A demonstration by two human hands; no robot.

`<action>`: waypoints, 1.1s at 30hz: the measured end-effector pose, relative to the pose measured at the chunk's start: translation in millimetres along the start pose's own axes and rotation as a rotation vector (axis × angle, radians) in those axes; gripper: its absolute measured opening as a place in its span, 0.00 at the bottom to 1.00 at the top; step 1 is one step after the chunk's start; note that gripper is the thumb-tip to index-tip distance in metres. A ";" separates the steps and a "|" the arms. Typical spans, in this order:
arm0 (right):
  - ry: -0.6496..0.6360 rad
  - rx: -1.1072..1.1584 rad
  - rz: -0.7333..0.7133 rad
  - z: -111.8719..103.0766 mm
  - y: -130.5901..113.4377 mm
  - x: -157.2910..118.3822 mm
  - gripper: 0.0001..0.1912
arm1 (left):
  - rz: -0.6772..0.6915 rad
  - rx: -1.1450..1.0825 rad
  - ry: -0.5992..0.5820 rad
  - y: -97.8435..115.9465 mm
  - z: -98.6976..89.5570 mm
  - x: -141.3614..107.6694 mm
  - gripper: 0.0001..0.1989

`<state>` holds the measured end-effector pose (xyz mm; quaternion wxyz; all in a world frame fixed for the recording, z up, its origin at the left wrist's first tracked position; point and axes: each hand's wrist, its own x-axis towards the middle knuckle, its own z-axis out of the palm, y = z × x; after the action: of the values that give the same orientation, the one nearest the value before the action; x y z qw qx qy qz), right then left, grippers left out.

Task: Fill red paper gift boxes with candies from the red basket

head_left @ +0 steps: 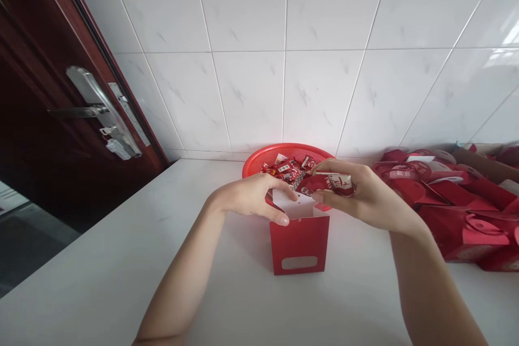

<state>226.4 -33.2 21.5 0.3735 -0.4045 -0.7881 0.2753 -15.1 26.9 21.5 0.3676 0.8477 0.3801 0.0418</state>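
A red cardboard gift box stands upright on the white table, its top open and its white inside showing. My left hand grips the box's upper left rim, with the thumb on the near face and the fingers over the opening. Above the right side of the opening, my right hand is closed on red-and-white wrapped candies; how many it holds is hard to see. Just behind the box sits a red plastic basket with several wrapped candies in it, partly hidden by my hands.
Several red gift boxes are heaped on the right of the table, beside a brown cardboard carton edge. A white tiled wall rises behind. On the left is a dark red door with a metal handle and hanging keys.
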 end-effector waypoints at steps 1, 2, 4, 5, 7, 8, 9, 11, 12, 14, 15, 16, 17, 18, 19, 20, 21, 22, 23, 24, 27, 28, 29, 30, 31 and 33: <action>-0.024 0.026 0.006 0.8 1.6 1.1 0.08 | -0.004 0.004 0.005 -0.3 0.1 0.7 0.28; -0.056 0.047 0.012 1.7 3.4 2.3 0.08 | -0.010 0.010 0.011 -0.7 0.2 1.4 0.29; -0.118 0.068 0.015 3.8 6.4 4.9 0.09 | -0.013 0.017 0.016 -2.0 0.6 2.7 0.30; -0.140 0.064 0.011 4.8 7.4 6.2 0.09 | -0.005 0.017 0.018 -2.8 0.7 3.3 0.31; -0.158 0.019 0.000 6.9 7.9 8.2 0.09 | 0.018 0.008 0.015 -4.2 0.9 4.1 0.32; -0.158 -0.019 -0.004 7.8 7.6 8.9 0.08 | 0.026 0.001 0.014 -4.7 0.9 4.3 0.32; -0.157 -0.062 -0.008 8.7 6.9 9.2 0.08 | 0.026 -0.006 0.016 -4.9 0.8 4.5 0.33; -0.160 -0.155 -0.010 10.4 5.2 8.7 0.08 | 0.008 -0.013 0.012 -4.6 0.6 4.6 0.36; -0.165 -0.199 -0.011 11.0 4.3 8.0 0.08 | -0.002 -0.015 0.005 -4.2 0.4 4.5 0.36; -0.174 -0.273 -0.017 11.8 2.8 5.9 0.09 | -0.012 -0.016 -0.014 -3.3 -0.2 4.3 0.36; -0.177 -0.302 -0.024 12.0 2.3 4.8 0.09 | -0.011 -0.016 -0.023 -3.0 -0.4 4.2 0.35; -0.176 -0.323 -0.036 11.9 2.0 3.8 0.09 | -0.007 -0.015 -0.026 -2.8 -0.6 4.1 0.34; -0.168 -0.333 -0.049 11.7 1.7 3.0 0.08 | -0.002 -0.013 -0.024 -2.8 -0.7 4.0 0.34; -0.153 -0.329 -0.061 11.2 1.6 2.5 0.07 | 0.003 -0.008 -0.019 -3.0 -0.9 4.0 0.34; -0.131 -0.309 -0.067 10.6 1.6 2.2 0.06 | 0.007 -0.001 -0.013 -3.1 -0.9 3.9 0.34; -0.104 -0.271 -0.066 10.0 1.7 2.2 0.06 | 0.011 0.008 -0.009 -3.1 -1.0 3.7 0.33; -0.075 -0.216 -0.056 9.3 2.0 2.4 0.05 | 0.013 0.015 -0.008 -3.0 -1.1 3.6 0.32; -0.046 -0.150 -0.039 8.7 2.5 2.9 0.05 | 0.012 0.018 -0.009 -2.8 -1.2 3.4 0.32; -0.019 -0.079 -0.017 8.3 3.2 3.6 0.06 | 0.010 0.017 -0.013 -2.5 -1.3 3.3 0.31; 0.007 -0.013 0.003 8.0 4.2 4.5 0.08 | 0.007 0.013 -0.017 -2.3 -1.4 3.2 0.31; 0.038 0.127 0.049 8.6 7.7 7.9 0.11 | 0.016 -0.010 -0.020 -2.2 -1.6 3.8 0.30; 0.028 0.147 0.061 9.2 8.8 9.0 0.11 | 0.020 -0.014 -0.020 -2.6 -1.6 4.3 0.30; 0.011 0.154 0.071 9.9 9.8 10.1 0.11 | 0.020 -0.019 -0.020 -3.2 -1.6 4.9 0.30; -0.009 0.145 0.079 10.6 10.5 11.0 0.11 | 0.018 -0.024 -0.021 -3.8 -1.6 5.4 0.30; -0.027 0.120 0.087 11.5 11.0 11.8 0.10 | 0.018 -0.029 -0.024 -4.5 -1.5 6.0 0.30; -0.049 0.047 0.099 13.4 11.5 13.1 0.08 | 0.023 -0.031 -0.026 -5.4 -1.5 6.9 0.30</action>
<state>215.3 -18.0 10.1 0.3495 -0.4273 -0.7692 0.3217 -14.1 34.8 17.6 0.3849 0.8467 0.3651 0.0409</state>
